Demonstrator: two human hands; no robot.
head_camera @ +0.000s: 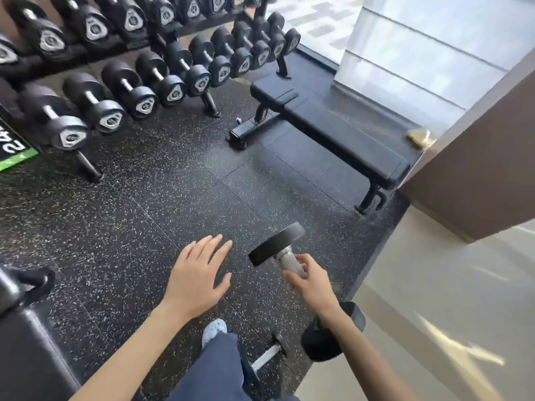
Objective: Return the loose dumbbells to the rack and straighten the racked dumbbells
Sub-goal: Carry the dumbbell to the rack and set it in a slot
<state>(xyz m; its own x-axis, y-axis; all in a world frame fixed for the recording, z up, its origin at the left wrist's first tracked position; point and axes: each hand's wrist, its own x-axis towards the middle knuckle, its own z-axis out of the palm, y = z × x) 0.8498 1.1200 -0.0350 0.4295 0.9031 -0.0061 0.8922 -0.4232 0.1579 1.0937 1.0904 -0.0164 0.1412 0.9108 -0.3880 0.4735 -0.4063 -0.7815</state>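
Fingers [304, 259] of the right hand [311, 282] curl round a black, steel-handled dumbbell [276, 246]; left hand [197, 273] spread, empty. One small chrome-handled dumbbell [266, 355] lies on the speckled rubber floor [144, 212], both yet to reach the black rack [210, 104].

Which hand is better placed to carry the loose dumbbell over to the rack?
Right. The right hand grips the dumbbell by its handle, while the left hand is open beside it, holding nothing. The rack stands ahead to the left.
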